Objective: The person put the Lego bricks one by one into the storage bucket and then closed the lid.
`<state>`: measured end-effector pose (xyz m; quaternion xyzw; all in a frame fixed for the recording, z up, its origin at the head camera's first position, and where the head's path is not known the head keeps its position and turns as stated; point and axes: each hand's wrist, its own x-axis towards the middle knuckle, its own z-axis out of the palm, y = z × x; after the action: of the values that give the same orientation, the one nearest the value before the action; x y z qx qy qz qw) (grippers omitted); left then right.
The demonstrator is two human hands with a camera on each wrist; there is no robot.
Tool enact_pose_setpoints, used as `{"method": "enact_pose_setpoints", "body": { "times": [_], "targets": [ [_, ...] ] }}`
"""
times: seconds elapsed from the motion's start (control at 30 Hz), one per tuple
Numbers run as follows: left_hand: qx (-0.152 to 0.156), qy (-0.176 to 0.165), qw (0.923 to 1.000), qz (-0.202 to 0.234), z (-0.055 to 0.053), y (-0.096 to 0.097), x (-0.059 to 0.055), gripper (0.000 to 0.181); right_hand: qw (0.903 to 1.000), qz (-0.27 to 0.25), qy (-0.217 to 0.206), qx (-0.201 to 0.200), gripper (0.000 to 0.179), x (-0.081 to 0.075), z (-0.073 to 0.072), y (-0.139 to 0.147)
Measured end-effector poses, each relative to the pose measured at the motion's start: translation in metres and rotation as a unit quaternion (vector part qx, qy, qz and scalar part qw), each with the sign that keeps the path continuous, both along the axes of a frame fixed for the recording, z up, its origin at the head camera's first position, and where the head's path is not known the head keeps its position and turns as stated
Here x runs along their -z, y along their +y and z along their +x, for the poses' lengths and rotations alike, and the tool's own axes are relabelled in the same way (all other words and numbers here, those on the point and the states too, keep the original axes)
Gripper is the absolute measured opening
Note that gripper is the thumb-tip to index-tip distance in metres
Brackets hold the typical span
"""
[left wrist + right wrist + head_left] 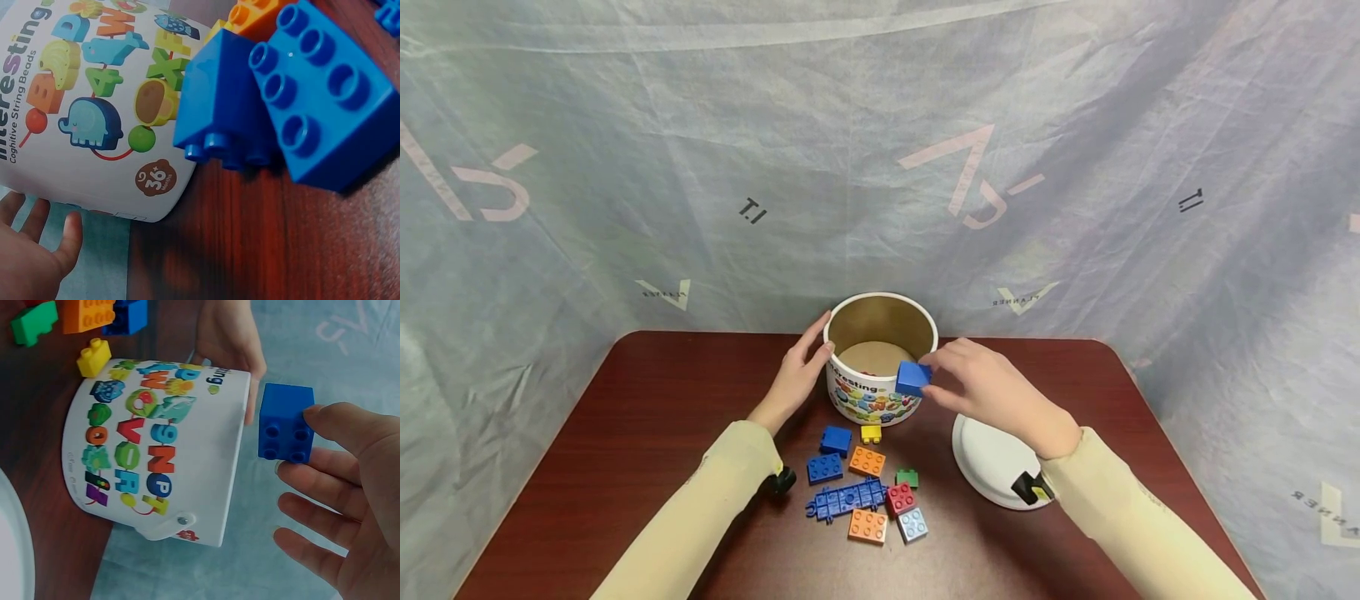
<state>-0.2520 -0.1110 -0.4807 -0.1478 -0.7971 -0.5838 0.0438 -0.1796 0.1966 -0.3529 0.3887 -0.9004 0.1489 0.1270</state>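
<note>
A blue toy brick (913,378) is pinched between the thumb and fingers of my right hand (981,382), at the front right rim of a white printed bucket (871,407). The right wrist view shows this blue brick (286,422) with its studs toward the camera, just above the bucket's mouth. My left hand (795,379) rests against the bucket's left side, thumb and fingers spread and fairly straight. Inside the bucket, a bit of red shows at the bottom behind the front rim. In the left wrist view, the left hand (37,250) lies beside the printed wall.
In front of the bucket lie two blue bricks (825,468), a yellow brick (871,434), two orange bricks (868,527), a green piece (907,478), a red brick (901,498), a pale blue brick (913,525) and a long blue piece (847,498). A white round lid (988,458) lies under the right forearm.
</note>
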Motion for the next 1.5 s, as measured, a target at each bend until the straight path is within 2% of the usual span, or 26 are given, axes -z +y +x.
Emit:
{"method": "enact_pose_setpoints", "body": {
  "times": [0.43,0.77,1.17,1.5],
  "targets": [
    [0.001,0.001,1.0000,0.000,-0.001,0.000,0.001,0.058,0.9996,-0.025,-0.011,-0.001,0.033,-0.005,-0.017,-0.018],
    [-0.002,0.001,1.0000,0.002,-0.002,0.000,0.002,0.058,0.9980,-0.018,-0.050,0.034,0.034,-0.003,-0.035,-0.031],
    [-0.002,-0.001,1.0000,0.001,-0.001,0.001,0.001,0.058,0.9951,-0.013,-0.082,0.053,0.036,0.005,-0.055,-0.041],
    [-0.003,0.001,1.0000,0.000,0.000,0.000,0.003,0.059,0.9938,0.004,-0.090,0.066,0.036,0.015,-0.069,-0.042]
  ]
}}
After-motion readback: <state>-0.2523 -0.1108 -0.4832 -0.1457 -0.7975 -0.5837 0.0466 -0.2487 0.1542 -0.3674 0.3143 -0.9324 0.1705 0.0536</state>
